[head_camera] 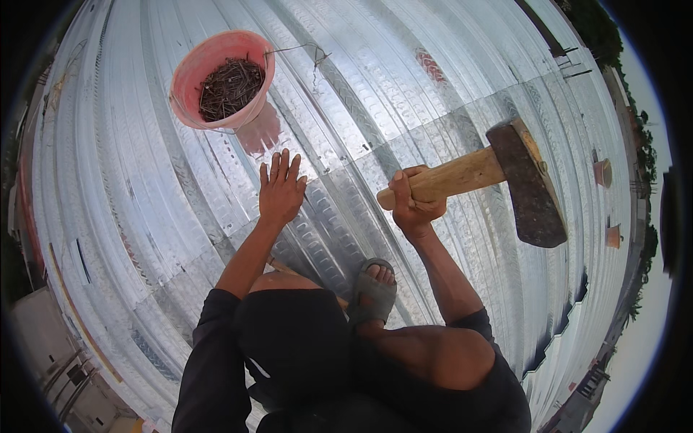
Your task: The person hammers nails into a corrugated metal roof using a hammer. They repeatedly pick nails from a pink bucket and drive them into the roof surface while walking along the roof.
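My right hand (417,203) grips the wooden handle (460,174) of a heavy hammer near its butt end. The dark, wedge-shaped metal hammer head (528,187) points out to the right, over the roof. My left hand (281,187) has its palm down and fingers apart on or just over the ribbed metal roofing sheets (335,222); whether it presses on them I cannot tell. Beyond that hand stands a pink plastic bucket (187,70) holding many rusty nails (230,89). A bent wire handle (303,47) hangs off its rim.
Two small buckets (602,173) (613,236) sit far to the right. A sandaled foot (376,292) rests between my hands, with a wooden stick (281,266) partly behind my knee. The roof has a jagged edge (557,335) at lower right. Metal bars (568,62) jut at upper right.
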{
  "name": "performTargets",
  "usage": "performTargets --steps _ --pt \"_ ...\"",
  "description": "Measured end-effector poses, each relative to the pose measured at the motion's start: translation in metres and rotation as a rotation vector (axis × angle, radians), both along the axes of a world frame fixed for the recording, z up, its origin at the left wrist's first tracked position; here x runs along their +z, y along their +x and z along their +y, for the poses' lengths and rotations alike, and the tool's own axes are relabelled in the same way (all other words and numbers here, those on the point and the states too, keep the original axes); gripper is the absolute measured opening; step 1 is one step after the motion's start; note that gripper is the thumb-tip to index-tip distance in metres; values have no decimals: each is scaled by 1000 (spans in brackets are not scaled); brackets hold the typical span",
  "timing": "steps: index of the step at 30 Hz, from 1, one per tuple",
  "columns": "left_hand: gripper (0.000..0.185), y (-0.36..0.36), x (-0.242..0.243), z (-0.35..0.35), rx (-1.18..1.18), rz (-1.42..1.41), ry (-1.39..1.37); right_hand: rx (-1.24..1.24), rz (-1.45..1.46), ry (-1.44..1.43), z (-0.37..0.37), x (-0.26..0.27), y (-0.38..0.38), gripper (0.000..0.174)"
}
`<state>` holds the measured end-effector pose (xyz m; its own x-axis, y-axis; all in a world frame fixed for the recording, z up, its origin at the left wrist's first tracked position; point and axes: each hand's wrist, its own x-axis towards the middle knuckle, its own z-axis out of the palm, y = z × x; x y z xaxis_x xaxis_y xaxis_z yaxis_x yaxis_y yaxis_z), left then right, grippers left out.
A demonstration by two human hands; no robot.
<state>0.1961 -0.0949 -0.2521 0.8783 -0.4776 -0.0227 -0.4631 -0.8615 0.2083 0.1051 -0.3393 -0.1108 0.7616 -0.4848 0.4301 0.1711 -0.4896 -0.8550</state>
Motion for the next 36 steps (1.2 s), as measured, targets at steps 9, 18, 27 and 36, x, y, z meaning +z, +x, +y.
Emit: performTargets --steps 9,18,27,36 --pt "57 -1 -4 9 11 -13 -1 224 792 -281 0 -61 -12 37" --pt "57 1 3 -11 -12 26 -25 151 602 -336 -6 -84 -45 32" --pt "56 2 -2 6 5 -20 -31 38 580 -250 1 -48 -19 36" --pt "58 8 -1 11 13 46 -8 313 1123 -397 5 -126 -56 34"
